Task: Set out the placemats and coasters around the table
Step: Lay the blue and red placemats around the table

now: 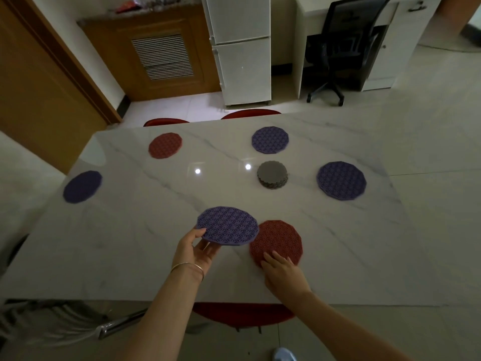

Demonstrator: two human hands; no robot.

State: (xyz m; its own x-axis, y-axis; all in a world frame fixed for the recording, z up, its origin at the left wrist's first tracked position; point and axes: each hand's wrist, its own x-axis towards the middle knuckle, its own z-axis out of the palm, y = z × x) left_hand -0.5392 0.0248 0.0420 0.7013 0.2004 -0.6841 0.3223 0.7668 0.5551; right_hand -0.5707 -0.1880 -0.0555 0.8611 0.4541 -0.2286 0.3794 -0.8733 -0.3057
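Placemat-laying step: left hand (194,252) pinches a purple placemat (227,226) lifted above the near table (130,243) edge, right hand (282,269) lies flat, ungrasping, on the red placemat (279,238); next, lay purple down left of red, then distribute the grey coaster stack (272,174)

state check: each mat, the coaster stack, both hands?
held purple mat: lifted, tilted, overlapping near red mat's edge
near red mat: flat, under right hand
left hand: gripping held purple mat
right hand: open, pressing near red mat
grey coaster stack: stacked, untouched
other four mats: flat
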